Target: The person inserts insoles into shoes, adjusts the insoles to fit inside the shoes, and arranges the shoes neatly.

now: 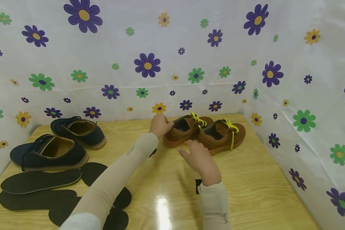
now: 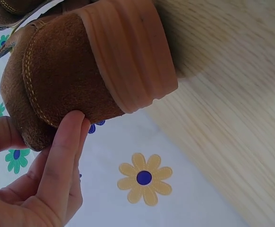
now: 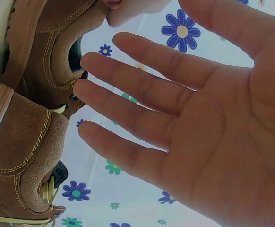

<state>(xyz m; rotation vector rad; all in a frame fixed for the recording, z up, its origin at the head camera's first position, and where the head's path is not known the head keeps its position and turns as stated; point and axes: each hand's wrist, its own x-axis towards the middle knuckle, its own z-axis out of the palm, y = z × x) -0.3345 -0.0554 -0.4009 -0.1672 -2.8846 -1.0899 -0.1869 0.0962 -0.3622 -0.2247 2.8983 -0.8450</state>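
Observation:
My left hand (image 1: 160, 125) pinches the heel collar of the left brown suede shoe (image 1: 172, 140), thumb inside and fingers outside; the left wrist view shows this grip at the heel (image 2: 66, 71). That shoe has yellow laces, and its toe points back and right. Beside it on the right sits the matching brown shoe (image 1: 239, 135), also yellow-laced. Near this second shoe's heel is my right hand (image 1: 204, 161), its fingers straight and spread. In the right wrist view the bare palm (image 3: 218, 118) faces the camera, apart from both shoes.
At the left of the wooden table (image 1: 258, 179) stand a dark navy shoe (image 1: 50, 156) and another navy shoe (image 1: 89, 132) behind it. Several black insoles (image 1: 40, 180) lie in front, partly under my left forearm. A flowered white cloth (image 1: 166, 41) closes the back and sides.

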